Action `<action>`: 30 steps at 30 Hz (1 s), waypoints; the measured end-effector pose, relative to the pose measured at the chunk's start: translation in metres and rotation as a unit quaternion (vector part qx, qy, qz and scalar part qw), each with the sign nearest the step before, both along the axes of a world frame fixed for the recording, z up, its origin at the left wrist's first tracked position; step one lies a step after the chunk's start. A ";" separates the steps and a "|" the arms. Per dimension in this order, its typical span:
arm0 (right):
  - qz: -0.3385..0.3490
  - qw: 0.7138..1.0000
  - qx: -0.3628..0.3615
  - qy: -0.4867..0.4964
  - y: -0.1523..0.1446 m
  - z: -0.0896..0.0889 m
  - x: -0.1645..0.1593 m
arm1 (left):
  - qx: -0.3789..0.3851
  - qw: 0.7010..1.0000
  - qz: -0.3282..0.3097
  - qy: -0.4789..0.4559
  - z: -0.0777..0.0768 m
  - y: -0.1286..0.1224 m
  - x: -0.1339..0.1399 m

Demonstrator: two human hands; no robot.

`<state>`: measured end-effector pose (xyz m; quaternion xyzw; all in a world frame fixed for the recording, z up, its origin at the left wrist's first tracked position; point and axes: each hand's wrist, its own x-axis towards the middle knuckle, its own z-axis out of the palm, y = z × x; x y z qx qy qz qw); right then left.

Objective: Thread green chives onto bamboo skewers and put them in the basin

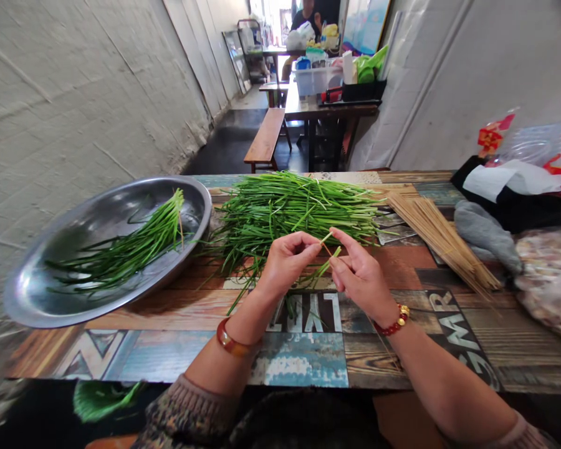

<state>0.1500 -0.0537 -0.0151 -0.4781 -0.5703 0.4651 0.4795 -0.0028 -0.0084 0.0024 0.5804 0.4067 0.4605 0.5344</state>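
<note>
Near the middle of the table, my left hand (292,257) is closed in a pinch on a green chive stalk, whose pale end (326,237) points towards my right index finger. My right hand (361,274) is closed on a thin bamboo skewer (326,248); its tip meets the pinched stalk, and its other end comes out below my wrist. Another cut chive end (337,252) shows at my right fingertips. Just beyond both hands lies a large heap of chives (290,209). How far the skewer pierces the stalks is hard to see.
A steel basin (37,284) at left holds a skewered chive bunch (154,240). Loose bamboo skewers (442,240) lie right of the heap, beside a grey cloth-like bundle (486,234) and a filled plastic bag (554,274). A bench (267,134) and a person (307,19) are farther back.
</note>
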 end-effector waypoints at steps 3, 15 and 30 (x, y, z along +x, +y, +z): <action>0.003 1.000 0.003 0.003 -0.001 0.002 0.000 | 0.014 1.000 -0.006 0.014 -0.001 0.001 -0.001; -0.004 1.000 0.010 0.018 0.001 0.001 0.002 | 0.049 0.995 -0.054 0.072 0.000 -0.003 0.003; 0.026 1.000 0.010 0.002 0.001 0.000 0.004 | -0.034 0.993 -0.112 0.018 -0.001 -0.002 0.000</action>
